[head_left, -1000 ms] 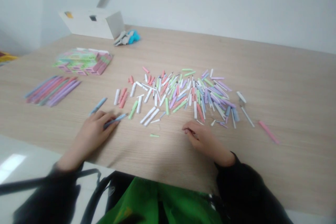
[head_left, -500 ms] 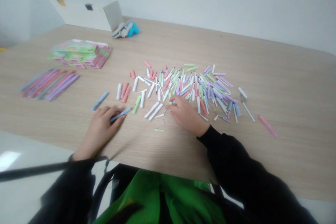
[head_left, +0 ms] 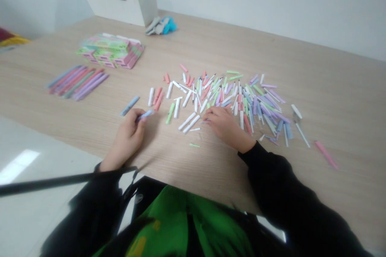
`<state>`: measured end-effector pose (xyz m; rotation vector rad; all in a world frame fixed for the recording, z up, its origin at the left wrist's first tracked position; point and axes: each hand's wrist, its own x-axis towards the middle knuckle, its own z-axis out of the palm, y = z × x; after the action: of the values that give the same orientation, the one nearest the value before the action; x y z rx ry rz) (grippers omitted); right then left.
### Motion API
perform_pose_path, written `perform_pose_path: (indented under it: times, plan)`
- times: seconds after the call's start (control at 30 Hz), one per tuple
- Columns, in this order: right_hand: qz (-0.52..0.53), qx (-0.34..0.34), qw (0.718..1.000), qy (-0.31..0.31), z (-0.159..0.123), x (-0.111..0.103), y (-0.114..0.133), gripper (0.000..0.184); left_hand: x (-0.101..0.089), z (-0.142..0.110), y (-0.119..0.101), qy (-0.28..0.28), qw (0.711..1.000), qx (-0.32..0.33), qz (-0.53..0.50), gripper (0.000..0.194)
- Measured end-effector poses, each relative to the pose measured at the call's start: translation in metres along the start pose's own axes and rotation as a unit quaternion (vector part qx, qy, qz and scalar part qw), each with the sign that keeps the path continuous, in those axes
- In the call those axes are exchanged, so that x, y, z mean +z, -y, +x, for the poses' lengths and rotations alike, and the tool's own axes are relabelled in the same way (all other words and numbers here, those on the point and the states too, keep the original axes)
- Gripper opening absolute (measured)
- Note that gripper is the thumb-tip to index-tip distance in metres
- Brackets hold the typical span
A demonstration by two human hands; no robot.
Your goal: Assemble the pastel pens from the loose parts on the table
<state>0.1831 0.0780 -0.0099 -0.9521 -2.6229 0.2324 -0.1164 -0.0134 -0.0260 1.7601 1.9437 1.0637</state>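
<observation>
My left hand [head_left: 129, 134] is closed around a light-blue pen barrel [head_left: 146, 115], whose front end sticks out past the fingers. Another blue pen barrel [head_left: 130, 105] lies just beyond that hand. My right hand [head_left: 224, 125] rests at the near edge of a heap of pen parts [head_left: 256, 104], its fingertips pinched together. A small bluish bit shows at the fingertips, too blurred to name. Two white barrels [head_left: 189, 123] lie left of those fingers, with a small green clip [head_left: 194, 145] nearer to me.
Finished-looking coloured pens [head_left: 77, 82] lie in a row at left, with stacked pink-and-green boxes [head_left: 111, 50] behind them. A white box [head_left: 120, 6] and a grey-and-blue crumpled cloth [head_left: 161, 26] stand farther back. One pink barrel [head_left: 326, 155] lies alone at right.
The whole view has shifted, so the table things appear farther right and higher. My left fingers now cover more of the blue barrel. My right hand stays by the heap.
</observation>
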Motion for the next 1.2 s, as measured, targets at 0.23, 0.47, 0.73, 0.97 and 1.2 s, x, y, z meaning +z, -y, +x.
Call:
perform_pose_path:
  times: [0.23,0.47,0.73,0.97,1.2]
  plan:
    - [0.132,0.03,0.991,-0.02,-0.018,-0.047,0.031,0.017,0.027,-0.005,-0.072,0.195,0.96,0.026,-0.197,0.021]
    - [0.192,0.039,0.979,-0.063,-0.039,-0.052,0.042,0.015,0.054,0.006,-0.109,0.274,0.916,0.015,-0.292,0.03]
    - [0.358,0.093,0.915,-0.16,-0.049,-0.04,0.038,0.013,0.076,0.002,-0.114,0.303,0.853,-0.083,-0.417,0.041]
    - [0.267,0.149,0.933,-0.192,-0.053,-0.046,0.034,0.011,0.082,0.008,-0.123,0.27,0.823,-0.104,-0.488,0.045]
    - [0.257,0.138,0.928,-0.23,-0.057,-0.045,0.04,0.01,0.084,0.008,-0.12,0.168,0.79,-0.201,-0.555,0.033]
